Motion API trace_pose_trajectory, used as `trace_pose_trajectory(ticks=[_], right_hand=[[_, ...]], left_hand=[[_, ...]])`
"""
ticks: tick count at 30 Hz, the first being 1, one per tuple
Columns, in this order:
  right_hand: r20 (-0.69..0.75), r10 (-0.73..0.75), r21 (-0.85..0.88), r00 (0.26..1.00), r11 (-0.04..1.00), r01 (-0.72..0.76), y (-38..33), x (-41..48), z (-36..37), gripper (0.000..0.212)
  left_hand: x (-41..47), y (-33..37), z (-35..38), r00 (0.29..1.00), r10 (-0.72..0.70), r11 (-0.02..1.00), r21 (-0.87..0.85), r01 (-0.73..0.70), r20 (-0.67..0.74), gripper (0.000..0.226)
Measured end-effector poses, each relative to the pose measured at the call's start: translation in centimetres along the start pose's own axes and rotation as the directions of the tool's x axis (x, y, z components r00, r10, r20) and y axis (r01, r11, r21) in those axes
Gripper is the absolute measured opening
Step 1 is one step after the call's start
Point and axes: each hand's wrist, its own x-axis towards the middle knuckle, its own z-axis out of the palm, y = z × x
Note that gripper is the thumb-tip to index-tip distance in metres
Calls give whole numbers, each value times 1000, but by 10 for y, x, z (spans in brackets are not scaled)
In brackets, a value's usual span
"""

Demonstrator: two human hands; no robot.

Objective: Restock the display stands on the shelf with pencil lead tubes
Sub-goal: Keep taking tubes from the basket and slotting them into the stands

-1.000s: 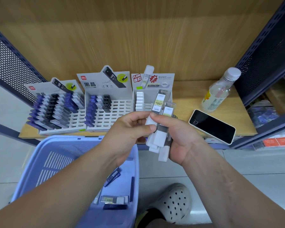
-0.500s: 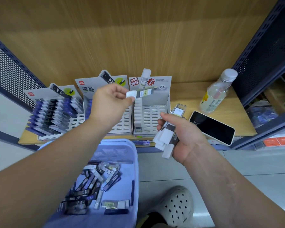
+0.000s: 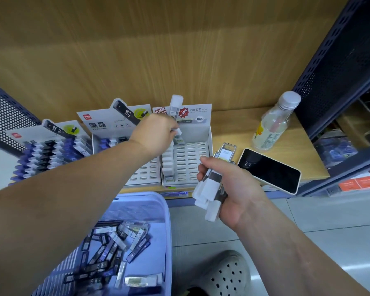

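Note:
My left hand (image 3: pixel 153 135) pinches a white-capped lead tube (image 3: pixel 178 136) by its cap, its lower end at the top of the left column of the right display stand (image 3: pixel 203 133). That column holds several white-capped tubes (image 3: pixel 168 162). My right hand (image 3: pixel 229 186) grips a bundle of several clear tubes with white caps (image 3: pixel 212 189) just in front of that stand. The middle stand (image 3: pixel 107 127) and the left stand (image 3: pixel 49 150) hold blue, black and white tubes.
A blue basket (image 3: pixel 158 210) on the floor below holds several loose lead tubes (image 3: pixel 113 253). On the wooden shelf (image 3: pixel 233 129), right of the stands, lie a phone (image 3: pixel 269 170) and a plastic bottle (image 3: pixel 273 124). A dark mesh panel (image 3: pixel 340 60) bounds the right side.
My left hand took one tube from the bundle and carried it up and right to the right stand's left column. My right hand stayed in front with the bundle.

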Motion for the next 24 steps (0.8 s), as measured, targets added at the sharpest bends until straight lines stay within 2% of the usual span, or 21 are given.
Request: trace_pose_trajectory(ticks=[11,13,17,20,24], right_hand=[[-4,9,5,1000,1000,-9,0,5,-4,11],[-2,12,-1,1000,1000,-12,0,5,-4,10],[10,16,-9,1000,1000,-16,1,5,-2,11],[28,25,-17,999,1000,-24,2,6,-1,13],[45,30,-32,999,999,-29,2,7,2,16]], left_hand=[[14,-11,11,990,42,989,133,-61,138,18],[11,-11,16,994,53,986,153,-68,100,17],[10,-8,19,999,-2,991,135,9,-50,14],[11,-6,24,998,-39,987,152,45,-41,13],[5,0,27,1000,-18,985,172,17,3,16]])
